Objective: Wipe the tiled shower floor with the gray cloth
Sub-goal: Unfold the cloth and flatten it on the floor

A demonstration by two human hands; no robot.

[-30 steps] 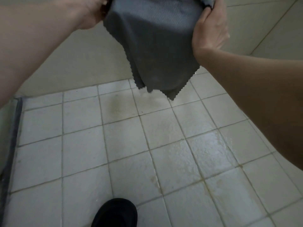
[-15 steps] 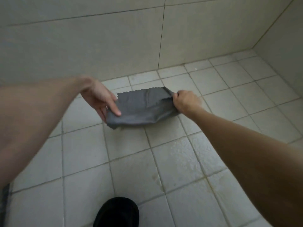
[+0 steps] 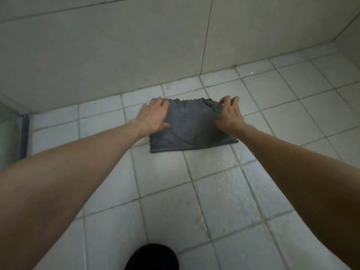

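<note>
The gray cloth (image 3: 191,127) has come down flat on the floor (image 3: 214,191) by the wall (image 3: 116,45). The left hand (image 3: 153,117) presses it, fingers straight; the right hand (image 3: 228,114) pinches its edge with bent fingers. Wiping can begin now.

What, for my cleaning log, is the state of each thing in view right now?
gray cloth: lying spread on the floor, far right corner rumpled.
left hand: fingers straight, pressing flat on the cloth's left side.
right hand: fingers curled, gripping the cloth's right side.
tiled shower floor: wet sheen in patches, grout stained.
black shoe: resting on the tiles, partly cut off by the frame.
</note>
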